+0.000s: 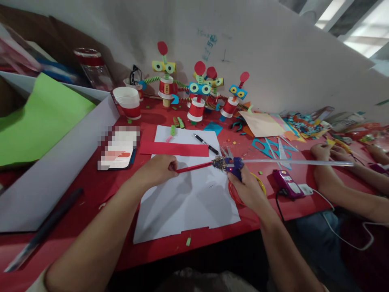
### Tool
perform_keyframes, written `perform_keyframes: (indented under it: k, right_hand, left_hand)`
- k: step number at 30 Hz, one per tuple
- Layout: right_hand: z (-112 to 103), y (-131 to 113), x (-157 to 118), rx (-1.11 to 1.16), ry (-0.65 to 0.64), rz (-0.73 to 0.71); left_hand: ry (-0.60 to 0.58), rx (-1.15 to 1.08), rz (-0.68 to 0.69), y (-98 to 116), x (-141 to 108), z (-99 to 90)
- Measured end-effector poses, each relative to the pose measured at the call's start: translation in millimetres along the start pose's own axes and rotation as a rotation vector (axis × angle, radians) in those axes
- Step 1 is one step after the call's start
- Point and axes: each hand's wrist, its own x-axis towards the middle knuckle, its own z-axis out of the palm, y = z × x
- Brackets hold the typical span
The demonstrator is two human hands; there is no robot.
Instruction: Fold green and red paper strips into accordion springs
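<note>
My right hand (pixel 245 187) is wrapped round a dark blue glue gun (pixel 234 165), whose small red light is lit. A long clear glue stick (pixel 291 162) juts out of its back to the right. The gun's dirty nozzle meets the right end of a narrow red paper strip (pixel 194 167). My left hand (pixel 162 168) pinches the strip's other end. Beneath both hands lies a white board (pixel 188 215). A wider red paper band (pixel 182 149) rests across its upper part, with a black pen (pixel 206 144) beside it and a small green folded paper piece (pixel 173 130) above.
Paper-cup robot figures (pixel 197 109) stand along the wall. At left are a white box (pixel 60 162), stacked paper cups (pixel 129 103) and a phone (pixel 120 148). Scissors (pixel 226 153), blue rulers (pixel 264 148) and a purple power unit (pixel 287 183) lie rightward, near another person's hands (pixel 323 156).
</note>
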Motion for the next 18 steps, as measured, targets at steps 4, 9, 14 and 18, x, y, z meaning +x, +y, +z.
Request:
perform_keyframes:
  k: [4, 9, 14, 18]
  right_hand:
    - [-2.8, 11.3, 3.9, 0.007, 0.042, -0.007]
    - [-5.1, 21.3, 7.7, 0.013, 0.059, -0.012]
    - [-13.1, 18.8, 10.3, -0.081, 0.040, 0.112]
    - [-14.4, 25.4, 10.7, -0.004, 0.061, 0.033]
  left_hand:
    - [0.007, -0.008, 0.018, -1.1, 0.8, 0.3]
    - [-0.002, 0.015, 0.016, -2.0, 0.6, 0.2]
    - [-0.002, 0.066, 0.033, -2.4, 1.3, 0.8]
    - [0.007, 0.072, 0.041, -3.2, 1.8, 1.7]
